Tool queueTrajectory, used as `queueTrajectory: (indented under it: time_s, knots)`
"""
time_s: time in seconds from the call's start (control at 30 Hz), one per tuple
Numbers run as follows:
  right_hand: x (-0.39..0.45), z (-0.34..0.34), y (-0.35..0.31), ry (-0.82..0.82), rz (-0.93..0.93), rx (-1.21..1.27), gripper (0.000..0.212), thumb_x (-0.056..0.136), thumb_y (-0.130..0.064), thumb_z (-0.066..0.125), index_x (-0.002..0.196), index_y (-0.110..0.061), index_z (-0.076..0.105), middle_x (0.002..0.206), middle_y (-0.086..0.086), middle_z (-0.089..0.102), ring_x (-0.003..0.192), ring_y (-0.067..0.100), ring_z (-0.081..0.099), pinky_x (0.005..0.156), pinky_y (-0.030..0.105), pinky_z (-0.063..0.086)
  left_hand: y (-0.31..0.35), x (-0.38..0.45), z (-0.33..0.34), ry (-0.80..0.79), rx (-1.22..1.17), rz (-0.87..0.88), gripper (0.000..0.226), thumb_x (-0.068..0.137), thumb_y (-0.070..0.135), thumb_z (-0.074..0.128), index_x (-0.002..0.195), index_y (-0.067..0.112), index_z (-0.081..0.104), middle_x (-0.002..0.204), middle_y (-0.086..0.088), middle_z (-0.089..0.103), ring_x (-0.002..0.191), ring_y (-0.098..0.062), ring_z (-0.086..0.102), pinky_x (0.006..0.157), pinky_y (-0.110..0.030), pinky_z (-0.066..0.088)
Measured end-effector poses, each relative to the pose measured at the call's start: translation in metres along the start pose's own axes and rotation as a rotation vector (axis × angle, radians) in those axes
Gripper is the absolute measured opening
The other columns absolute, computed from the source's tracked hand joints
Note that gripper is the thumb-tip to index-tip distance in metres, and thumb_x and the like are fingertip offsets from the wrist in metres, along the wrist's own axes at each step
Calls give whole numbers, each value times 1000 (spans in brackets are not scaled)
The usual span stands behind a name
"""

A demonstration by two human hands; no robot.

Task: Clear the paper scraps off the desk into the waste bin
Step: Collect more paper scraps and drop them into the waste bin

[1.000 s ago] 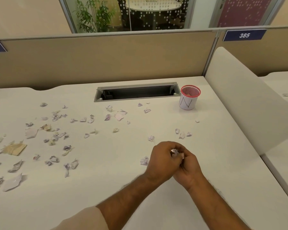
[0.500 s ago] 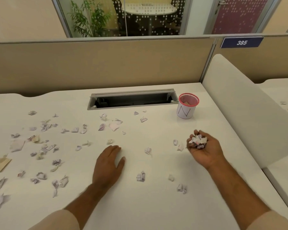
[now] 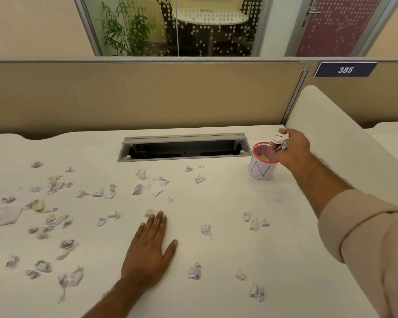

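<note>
Right hand (image 3: 291, 149) reached bin (image 3: 261, 167), gripping scraps (image 3: 280, 140)

only one view here, from a camera worn on the person's head, looking forward and tilted down across the desk (image 3: 216, 283) from its near edge. the lens is wide: the partition (image 3: 147, 95) top bows and the desk edges curve. both forearms enter from the bottom of the frame, the left hand (image 3: 147, 251) close under the camera, the right hand (image 3: 291, 149) further out toward the far right corner. beyond the partition the view takes in a glass wall (image 3: 177, 26), well off. no second view shares the scene
</note>
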State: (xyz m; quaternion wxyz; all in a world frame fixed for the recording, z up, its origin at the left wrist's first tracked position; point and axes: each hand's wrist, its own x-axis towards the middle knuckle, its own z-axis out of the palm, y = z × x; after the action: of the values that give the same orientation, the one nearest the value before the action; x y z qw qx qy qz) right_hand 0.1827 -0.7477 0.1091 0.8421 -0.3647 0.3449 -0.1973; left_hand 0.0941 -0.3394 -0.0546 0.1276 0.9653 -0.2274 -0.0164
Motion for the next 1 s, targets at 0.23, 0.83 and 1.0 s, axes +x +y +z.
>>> queueTrajectory:
  time_s: [0.23,0.83,1.0]
  knots:
    - [26,8,7,117,-202,-413,17,86,-4,56,71,-12,61,64,5,51,52,16,47,45,21,41,0,1,1,15,-4,-2,76,93,64,10,154,23,-4,162,13,-9,147,-3,-13,120,-28,-4]
    - [-27,-55,53,124,-634,-716,14,80,-10,54,76,-7,67,71,7,60,69,17,51,65,29,42,-1,1,2,27,31,-4,77,92,66,5,155,24,-6,162,13,-10,147,-1,-16,120,-25,-8]
    - [-52,-118,113,142,-626,-1343,28,89,-28,62,107,-7,68,113,18,62,108,33,55,91,39,43,-1,1,3,18,20,-7,78,91,66,7,155,22,-1,162,12,-5,148,-3,-11,120,-25,-6]
